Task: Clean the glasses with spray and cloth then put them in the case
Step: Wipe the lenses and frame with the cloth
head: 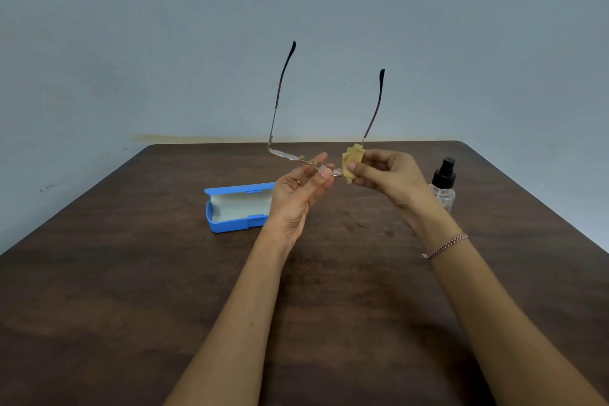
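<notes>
Thin metal-framed glasses hang in the air above the table, both dark-tipped temples unfolded and pointing up and away. My left hand pinches the frame near the bridge between thumb and fingertips. My right hand pinches a folded yellow cloth around the right lens, which the cloth hides. A blue glasses case lies open on the table behind my left hand, its pale lining showing. A clear spray bottle with a black pump top stands upright behind my right wrist.
The dark wooden table reaches back to a pale blue wall. Its far edge and right corner are in view. A braided bracelet sits on my right wrist.
</notes>
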Tool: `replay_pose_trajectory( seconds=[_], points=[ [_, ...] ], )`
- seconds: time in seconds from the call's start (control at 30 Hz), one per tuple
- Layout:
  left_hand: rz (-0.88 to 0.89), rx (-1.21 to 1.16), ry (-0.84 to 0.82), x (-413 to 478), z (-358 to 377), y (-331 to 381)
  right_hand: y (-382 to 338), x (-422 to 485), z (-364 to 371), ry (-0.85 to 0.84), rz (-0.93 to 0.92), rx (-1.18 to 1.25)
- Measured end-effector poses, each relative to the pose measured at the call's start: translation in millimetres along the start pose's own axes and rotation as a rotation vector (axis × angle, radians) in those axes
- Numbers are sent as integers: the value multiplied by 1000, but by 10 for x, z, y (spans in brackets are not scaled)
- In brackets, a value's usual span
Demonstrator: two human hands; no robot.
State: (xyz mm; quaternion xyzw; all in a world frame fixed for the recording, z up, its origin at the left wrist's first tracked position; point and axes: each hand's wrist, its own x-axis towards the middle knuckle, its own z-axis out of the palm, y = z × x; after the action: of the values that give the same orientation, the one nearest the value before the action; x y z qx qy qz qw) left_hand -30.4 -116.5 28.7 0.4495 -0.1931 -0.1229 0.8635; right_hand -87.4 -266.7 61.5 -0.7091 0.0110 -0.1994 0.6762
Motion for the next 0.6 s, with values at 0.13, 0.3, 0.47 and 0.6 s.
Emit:
replay_pose_trajectory(
  seconds=[0.13, 0.3, 0.47, 0.6],
  points=[
    [-16, -21, -10, -11, 45, -25, -54, -3, -10, 121, -41, 168],
    [2, -28, 15, -11, 71, -62, -28, 17, -8, 97, -16, 156],
    [-1, -23, 39, 11, 56, -86, -7, 7, 16, 103, -36, 42],
    [2, -8, 6, -8, 111, -122, -47, 28, -11, 208, -121, 134]
  ],
)
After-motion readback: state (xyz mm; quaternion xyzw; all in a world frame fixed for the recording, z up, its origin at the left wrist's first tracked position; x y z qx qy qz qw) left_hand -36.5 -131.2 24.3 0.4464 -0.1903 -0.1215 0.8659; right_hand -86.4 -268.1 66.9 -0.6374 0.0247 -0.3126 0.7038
